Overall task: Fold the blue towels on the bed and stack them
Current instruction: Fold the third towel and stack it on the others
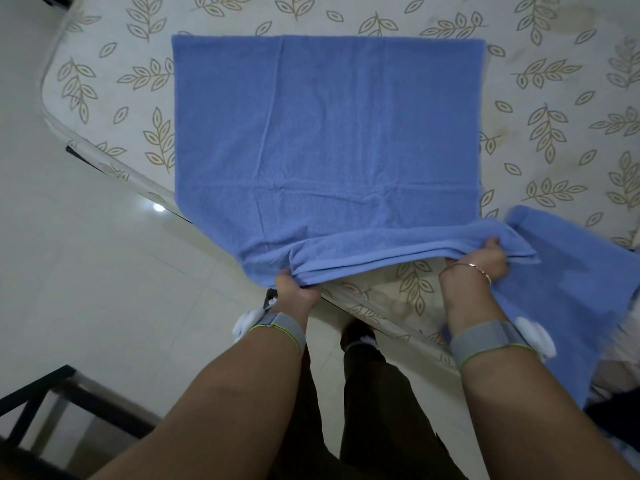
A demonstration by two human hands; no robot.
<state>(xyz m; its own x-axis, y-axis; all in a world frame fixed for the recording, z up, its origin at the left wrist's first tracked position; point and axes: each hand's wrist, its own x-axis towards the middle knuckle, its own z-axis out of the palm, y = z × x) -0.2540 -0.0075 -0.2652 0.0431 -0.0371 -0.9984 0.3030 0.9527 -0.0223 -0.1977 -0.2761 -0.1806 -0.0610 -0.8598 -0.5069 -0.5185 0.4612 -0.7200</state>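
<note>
Blue towel [325, 126], near edge in left hand [294, 285] and right hand [485, 259].

Leaf-print sheet [547, 126]; tiled floor [104, 271]; dark frame [41, 403] lower left

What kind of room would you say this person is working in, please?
Most likely a bedroom in a home. A mattress in a leaf-print cover fills the view, blue towels lie spread on it, and a glossy tiled floor runs beside it. Both hands grip the near towel's edge.
</note>
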